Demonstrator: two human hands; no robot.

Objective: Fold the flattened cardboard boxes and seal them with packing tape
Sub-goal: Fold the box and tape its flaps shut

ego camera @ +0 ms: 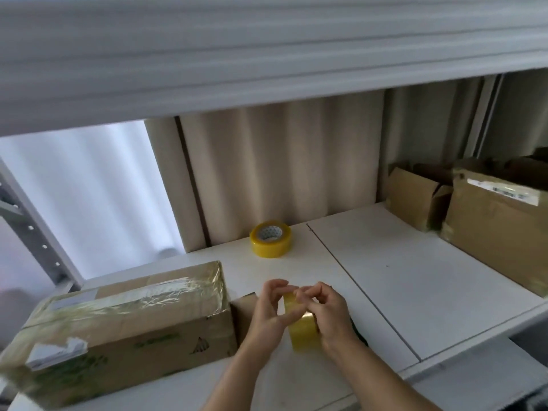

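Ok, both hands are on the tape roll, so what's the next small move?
Probably pick the tape's loose end free: the right hand and left hand hold the translucent yellow tape roll with fingertips at its top edge, and no strip is pulled out yet.

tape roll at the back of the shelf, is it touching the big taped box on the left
Apart. The head view shows bare white shelf between the tape roll and the taped box.

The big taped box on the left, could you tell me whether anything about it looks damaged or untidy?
Yes. The taped box has a torn label on its near left corner, with ragged edges and part peeled away. The tape across its top is wrinkled rather than smooth. The cardboard itself does not look crushed.
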